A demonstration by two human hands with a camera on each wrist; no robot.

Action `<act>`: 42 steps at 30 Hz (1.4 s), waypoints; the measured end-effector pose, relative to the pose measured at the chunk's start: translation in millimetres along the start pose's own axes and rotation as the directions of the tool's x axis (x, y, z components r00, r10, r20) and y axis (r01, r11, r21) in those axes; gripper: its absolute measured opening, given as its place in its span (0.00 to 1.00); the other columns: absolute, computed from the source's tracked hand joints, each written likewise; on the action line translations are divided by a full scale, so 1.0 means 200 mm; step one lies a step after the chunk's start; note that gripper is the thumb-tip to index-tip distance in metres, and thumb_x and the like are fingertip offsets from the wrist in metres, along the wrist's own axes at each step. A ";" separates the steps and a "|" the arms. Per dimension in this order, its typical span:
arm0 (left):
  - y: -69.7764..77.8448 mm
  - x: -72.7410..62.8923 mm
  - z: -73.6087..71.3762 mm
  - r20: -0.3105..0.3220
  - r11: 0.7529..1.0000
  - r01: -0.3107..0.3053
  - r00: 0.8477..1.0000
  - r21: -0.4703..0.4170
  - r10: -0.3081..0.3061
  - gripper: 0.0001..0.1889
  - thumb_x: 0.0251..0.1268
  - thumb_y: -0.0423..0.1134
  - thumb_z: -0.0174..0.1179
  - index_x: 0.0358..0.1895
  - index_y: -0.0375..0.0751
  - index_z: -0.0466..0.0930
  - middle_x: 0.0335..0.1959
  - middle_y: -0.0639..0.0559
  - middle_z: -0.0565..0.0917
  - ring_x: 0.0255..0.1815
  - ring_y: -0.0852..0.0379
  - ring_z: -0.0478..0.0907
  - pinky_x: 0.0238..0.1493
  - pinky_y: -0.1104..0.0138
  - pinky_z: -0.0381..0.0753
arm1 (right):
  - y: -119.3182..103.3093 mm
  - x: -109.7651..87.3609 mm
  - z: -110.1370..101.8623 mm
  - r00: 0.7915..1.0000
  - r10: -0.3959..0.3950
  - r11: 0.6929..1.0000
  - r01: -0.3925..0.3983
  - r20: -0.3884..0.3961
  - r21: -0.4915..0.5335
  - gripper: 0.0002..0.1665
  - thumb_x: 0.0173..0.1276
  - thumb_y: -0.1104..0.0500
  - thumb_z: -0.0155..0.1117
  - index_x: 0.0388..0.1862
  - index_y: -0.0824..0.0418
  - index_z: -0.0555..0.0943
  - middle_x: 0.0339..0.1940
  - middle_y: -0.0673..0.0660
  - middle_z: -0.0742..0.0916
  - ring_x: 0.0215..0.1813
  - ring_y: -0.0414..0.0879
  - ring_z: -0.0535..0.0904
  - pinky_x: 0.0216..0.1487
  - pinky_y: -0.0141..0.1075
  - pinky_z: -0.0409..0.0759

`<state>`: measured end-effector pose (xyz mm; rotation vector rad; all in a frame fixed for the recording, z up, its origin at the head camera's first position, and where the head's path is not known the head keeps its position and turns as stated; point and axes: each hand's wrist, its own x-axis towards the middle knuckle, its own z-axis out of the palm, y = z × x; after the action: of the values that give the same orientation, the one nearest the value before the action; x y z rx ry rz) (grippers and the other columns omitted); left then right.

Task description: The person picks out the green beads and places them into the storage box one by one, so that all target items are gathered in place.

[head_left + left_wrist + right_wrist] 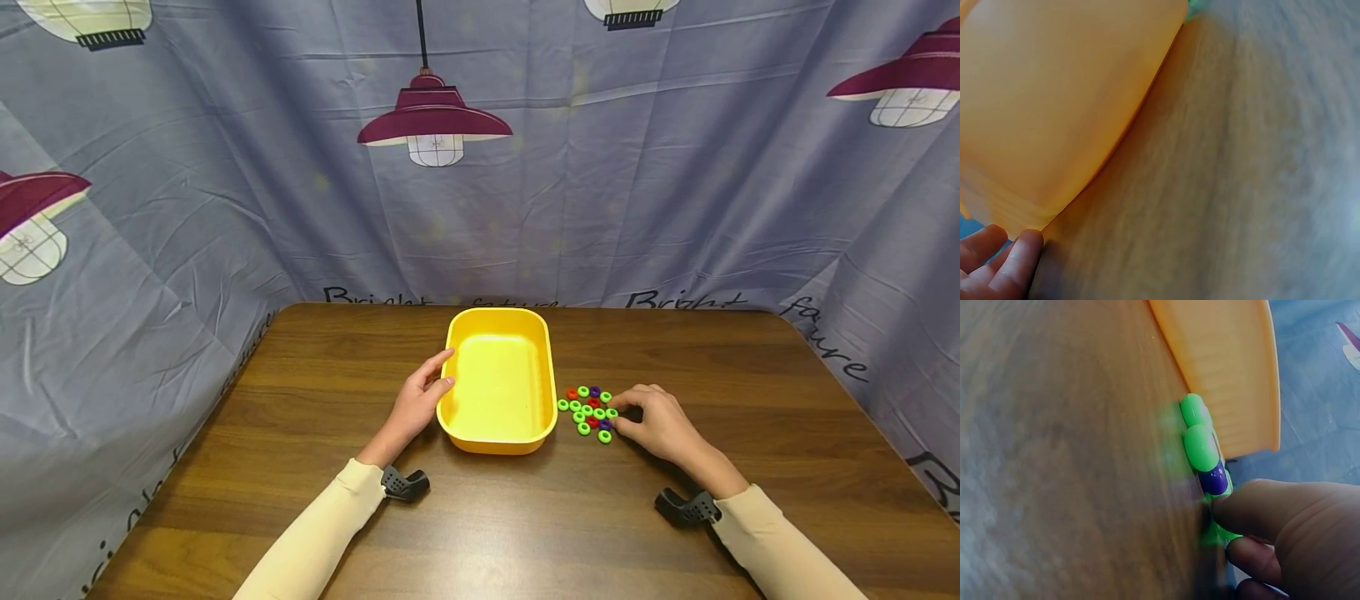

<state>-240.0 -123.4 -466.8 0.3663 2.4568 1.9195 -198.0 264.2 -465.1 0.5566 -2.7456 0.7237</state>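
A yellow plastic bin [498, 446] stands on the table, and nothing lies inside it. My left hand [416, 404] rests at its left side, thumb and fingertips touching the rim; in the left wrist view the fingers [1022, 256] lie against the bin's edge. Right of the bin lies a flat cluster of small rings: green [583, 428], red [572, 394] and purple [595, 392]. At the cluster's right edge my right hand [660, 421] has thumb and forefinger around a green ring [612, 413]. In the right wrist view the thumb partly hides that ring, near a purple ring [1213, 480].
The brown wooden table [525, 525] reaches back to a grey-blue curtain [480, 225] printed with lamps and lettering. A black wrist strap [405, 483] sits on the left wrist, and another strap [686, 507] on the right.
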 end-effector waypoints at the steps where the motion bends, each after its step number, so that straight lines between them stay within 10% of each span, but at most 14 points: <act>1: 0.00 0.00 0.00 -0.001 1.000 -0.001 1.000 -0.004 0.001 0.26 0.75 0.33 0.54 0.75 0.43 0.70 0.72 0.38 0.75 0.68 0.43 0.75 0.62 0.63 0.78 | 0.00 0.00 0.00 1.000 0.004 1.000 -0.004 0.003 0.001 0.10 0.55 0.63 0.77 0.38 0.57 0.90 0.33 0.49 0.89 0.39 0.47 0.80 0.41 0.44 0.76; 9: -0.01 0.00 -0.01 -0.007 1.000 -0.025 1.000 -0.017 0.025 0.26 0.75 0.32 0.54 0.74 0.39 0.70 0.69 0.35 0.76 0.65 0.42 0.76 0.53 0.77 0.76 | -0.01 0.02 -0.03 0.999 0.045 0.999 -0.045 0.013 0.011 0.09 0.57 0.63 0.76 0.38 0.57 0.89 0.32 0.49 0.89 0.38 0.46 0.82 0.40 0.42 0.76; 42: -0.01 0.00 0.01 -0.002 0.999 -0.016 1.000 -0.039 0.016 0.26 0.75 0.32 0.54 0.75 0.41 0.69 0.68 0.34 0.77 0.65 0.39 0.77 0.53 0.75 0.78 | -0.37 0.32 -0.04 0.997 -0.054 0.984 0.063 -0.054 0.169 0.10 0.60 0.63 0.75 0.41 0.61 0.90 0.36 0.54 0.91 0.39 0.48 0.85 0.42 0.40 0.81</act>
<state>-240.2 -122.4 -468.8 0.3857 2.4210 1.9716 -224.0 190.2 -405.6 0.6432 -2.6264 0.9508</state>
